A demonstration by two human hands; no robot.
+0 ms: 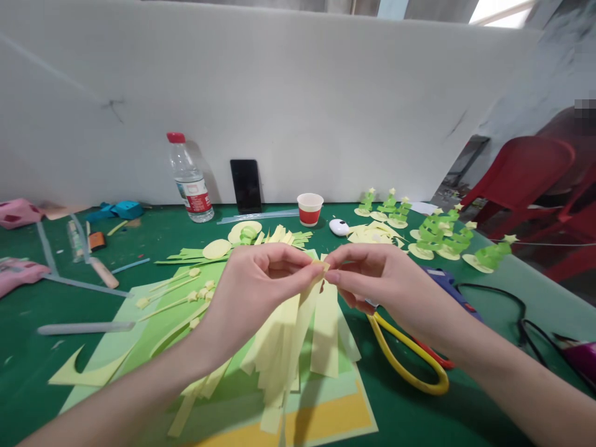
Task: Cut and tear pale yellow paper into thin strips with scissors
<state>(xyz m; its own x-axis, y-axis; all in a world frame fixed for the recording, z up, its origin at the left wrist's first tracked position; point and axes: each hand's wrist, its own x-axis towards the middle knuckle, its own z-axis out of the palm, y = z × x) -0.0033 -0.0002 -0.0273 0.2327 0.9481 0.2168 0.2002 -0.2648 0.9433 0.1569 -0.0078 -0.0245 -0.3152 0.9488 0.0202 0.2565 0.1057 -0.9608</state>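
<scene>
My left hand [251,292] pinches the top ends of a bundle of pale yellow paper strips [288,341], which hang down over sheets of green and yellow paper [326,410]. My right hand [377,279] meets it at the same spot, thumb and forefinger closed on the strips' tips. Both hands hover above the green table [28,366].
Yellow-handled scissors [410,360] and a blue glue gun [447,282] lie under my right forearm. Behind stand a water bottle [190,180], a black phone [246,185], a red cup [310,208] and several green paper trees [442,233]. Glue sticks and star picks lie left. Red chairs stand at the right.
</scene>
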